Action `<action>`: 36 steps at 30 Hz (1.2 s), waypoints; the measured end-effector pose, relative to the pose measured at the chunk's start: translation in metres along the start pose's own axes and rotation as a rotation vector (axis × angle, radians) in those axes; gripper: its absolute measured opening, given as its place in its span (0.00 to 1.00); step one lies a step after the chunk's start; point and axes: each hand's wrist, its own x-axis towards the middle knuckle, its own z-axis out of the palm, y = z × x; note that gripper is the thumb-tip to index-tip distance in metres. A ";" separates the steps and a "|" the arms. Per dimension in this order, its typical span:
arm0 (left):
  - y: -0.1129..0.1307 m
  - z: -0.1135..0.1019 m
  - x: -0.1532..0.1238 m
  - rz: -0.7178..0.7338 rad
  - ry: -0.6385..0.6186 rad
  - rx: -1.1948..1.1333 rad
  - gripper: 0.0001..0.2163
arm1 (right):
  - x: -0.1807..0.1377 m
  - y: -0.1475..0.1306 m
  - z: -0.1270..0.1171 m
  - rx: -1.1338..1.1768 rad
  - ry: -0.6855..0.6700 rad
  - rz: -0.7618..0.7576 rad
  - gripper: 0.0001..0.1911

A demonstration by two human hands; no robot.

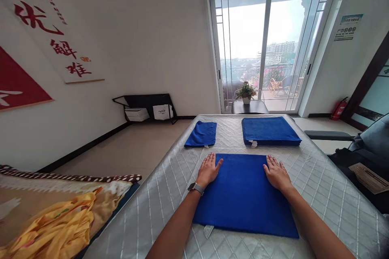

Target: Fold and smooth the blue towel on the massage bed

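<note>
A blue towel (pixel 244 198) lies flat and smooth on the silver quilted mattress (pixel 161 190), a white tag showing at its near left edge. My left hand (pixel 209 168) rests with fingers stretched on the towel's far left corner, a watch on its wrist. On the far right edge lies my right hand (pixel 277 173), fingers extended, palm down. Beyond the right hand sits a neat stack of folded blue towels (pixel 270 129). Further left, a single smaller blue cloth (pixel 202 133) lies slightly rumpled, with a small tag at its near edge.
To the left is a bed (pixel 112 190) with a crumpled yellow cloth (pixel 60 222) on it. A potted plant (pixel 246 91) stands on a chair (pixel 249 107) before the glass door. Dark seating (pixel 370 141) borders the right side. A black rack (pixel 146 101) stands by the wall.
</note>
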 end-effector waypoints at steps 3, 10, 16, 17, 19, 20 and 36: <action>0.000 0.000 0.000 -0.010 0.011 -0.021 0.38 | 0.000 0.000 0.000 0.004 -0.001 0.002 0.35; 0.000 -0.002 0.000 -0.018 0.004 -0.043 0.39 | 0.000 0.000 0.000 -0.014 -0.010 0.009 0.35; -0.003 -0.003 -0.001 -0.006 0.004 -0.066 0.38 | 0.002 -0.003 -0.003 -0.041 -0.036 0.025 0.35; -0.003 -0.003 -0.001 -0.007 0.004 -0.069 0.38 | 0.001 -0.003 -0.004 -0.043 -0.041 0.026 0.35; -0.003 -0.002 -0.001 -0.012 0.004 -0.070 0.38 | -0.004 -0.005 -0.007 -0.047 -0.051 0.042 0.34; -0.003 -0.002 -0.001 -0.014 0.003 -0.069 0.39 | -0.007 -0.006 -0.008 -0.050 -0.056 0.048 0.34; -0.006 0.003 0.001 -0.005 -0.024 -0.047 0.40 | -0.035 -0.008 -0.001 0.058 -0.027 0.016 0.37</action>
